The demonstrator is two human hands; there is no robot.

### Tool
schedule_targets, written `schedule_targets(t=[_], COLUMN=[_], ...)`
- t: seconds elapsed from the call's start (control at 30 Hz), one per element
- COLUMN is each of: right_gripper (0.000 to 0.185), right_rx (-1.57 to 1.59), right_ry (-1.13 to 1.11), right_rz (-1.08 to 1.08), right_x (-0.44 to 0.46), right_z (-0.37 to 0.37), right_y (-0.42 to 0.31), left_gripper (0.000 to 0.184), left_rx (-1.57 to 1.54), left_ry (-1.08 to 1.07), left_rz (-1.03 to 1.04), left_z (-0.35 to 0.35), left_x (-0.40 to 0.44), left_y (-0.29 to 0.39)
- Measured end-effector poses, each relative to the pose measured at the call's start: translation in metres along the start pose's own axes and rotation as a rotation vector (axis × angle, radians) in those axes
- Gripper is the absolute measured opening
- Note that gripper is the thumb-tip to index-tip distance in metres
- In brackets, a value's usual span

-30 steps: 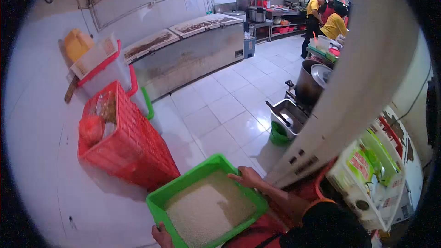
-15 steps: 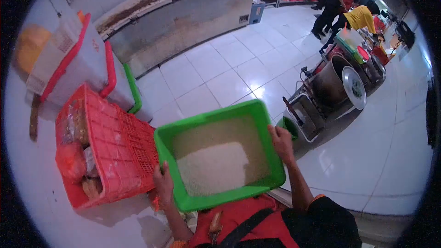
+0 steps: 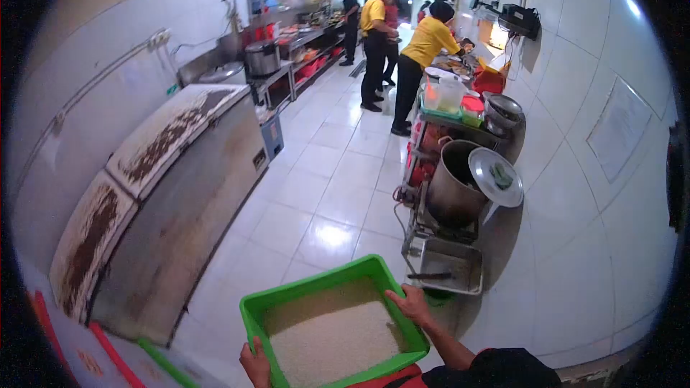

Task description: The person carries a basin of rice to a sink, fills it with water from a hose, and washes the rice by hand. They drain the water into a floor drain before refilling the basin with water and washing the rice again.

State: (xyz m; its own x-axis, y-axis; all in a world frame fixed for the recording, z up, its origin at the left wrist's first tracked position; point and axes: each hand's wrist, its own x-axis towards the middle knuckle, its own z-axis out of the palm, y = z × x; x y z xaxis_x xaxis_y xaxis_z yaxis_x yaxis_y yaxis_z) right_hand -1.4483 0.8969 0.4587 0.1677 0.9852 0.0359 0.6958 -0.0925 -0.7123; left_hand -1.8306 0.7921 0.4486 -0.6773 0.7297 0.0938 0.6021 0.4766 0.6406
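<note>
Both my hands carry a green plastic tub (image 3: pixel 314 289) in front of my body. A layer of pale grains that look like rice (image 3: pixel 334 338) covers its bottom. My left hand (image 3: pixel 255 363) is closed on the tub's left side, near the lower corner. On the opposite side, my right hand (image 3: pixel 411 305) grips the rim, with its fingers over the edge. The tub tilts slightly, its far right corner highest in view.
A worn chest freezer (image 3: pixel 180 223) lines the left wall. On the right stand a large pot (image 3: pixel 454 190) with a leaning lid (image 3: pixel 496 178) and a metal tray (image 3: pixel 463 266). Farther along the tiled aisle (image 3: pixel 323 194), people in yellow shirts (image 3: pixel 429 39) stand by the counters.
My view has swung up and to the right, toward the aisle. The tub, still in both hands, now appears lower in view. The red crate has left the picture.
</note>
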Motion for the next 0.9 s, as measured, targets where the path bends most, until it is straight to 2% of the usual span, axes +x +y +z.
schedule_targets(t=[0.07, 0.13, 0.17, 0.23, 0.27, 0.33, 0.43, 0.5, 0.67, 0.73, 0.87, 0.9], right_gripper=[0.055, 0.053, 0.052, 0.052, 0.051, 0.051, 0.050, 0.050, 0.047, 0.047, 0.048, 0.047], right_rx=[-0.002, -0.019, -0.052, -0.016, 0.018, -0.014, -0.049, -0.045, -0.031, -0.009, 0.047, 0.076], right_ry=[-0.011, -0.041, -0.088, -0.079, -0.069, -0.030, 0.027, 0.059, 0.203, 0.258, 0.332, 0.353], right_rz=[0.014, 0.046, 0.077, 0.097, 0.101, 0.072, 0.057, 0.088, 0.174, 0.188, 0.249, 0.239], right_x=[0.067, 0.126, 0.151, 0.200, 0.234, 0.290, 0.383, 0.441, 0.581, 0.636, 0.750, 0.787], right_z=[0.022, 0.030, 0.031, 0.031, 0.035, 0.052, 0.076, 0.094, 0.095, 0.108, 0.137, 0.140], right_y=[-0.017, -0.042, -0.056, -0.087, -0.100, -0.107, -0.120, -0.136, -0.172, -0.170, -0.168, -0.167], left_gripper=[0.051, 0.039, 0.039, 0.039, 0.039, 0.032, 0.032, 0.029, 0.021, 0.019, 0.017, 0.025], left_rx=[0.024, 0.123, 0.131, -0.120, -0.121, -0.141, -0.334, -0.312, -0.339, -0.301, -0.232, -0.223], left_ry=[0.014, -0.111, -0.119, -0.307, -0.310, -0.173, -0.236, -0.290, -0.332, -0.422, -0.459, -0.424], left_rz=[-0.037, -0.028, -0.021, 0.001, 0.014, 0.194, 0.162, 0.127, 0.102, 0.148, 0.299, 0.363], left_z=[0.029, 0.030, 0.033, 0.049, 0.065, 0.101, 0.155, 0.196, 0.276, 0.318, 0.421, 0.445], left_x=[0.066, 0.118, 0.144, 0.199, 0.230, 0.279, 0.366, 0.443, 0.591, 0.655, 0.770, 0.793], left_y=[0.030, 0.070, 0.080, 0.095, 0.106, 0.120, 0.161, 0.187, 0.309, 0.336, 0.373, 0.388])
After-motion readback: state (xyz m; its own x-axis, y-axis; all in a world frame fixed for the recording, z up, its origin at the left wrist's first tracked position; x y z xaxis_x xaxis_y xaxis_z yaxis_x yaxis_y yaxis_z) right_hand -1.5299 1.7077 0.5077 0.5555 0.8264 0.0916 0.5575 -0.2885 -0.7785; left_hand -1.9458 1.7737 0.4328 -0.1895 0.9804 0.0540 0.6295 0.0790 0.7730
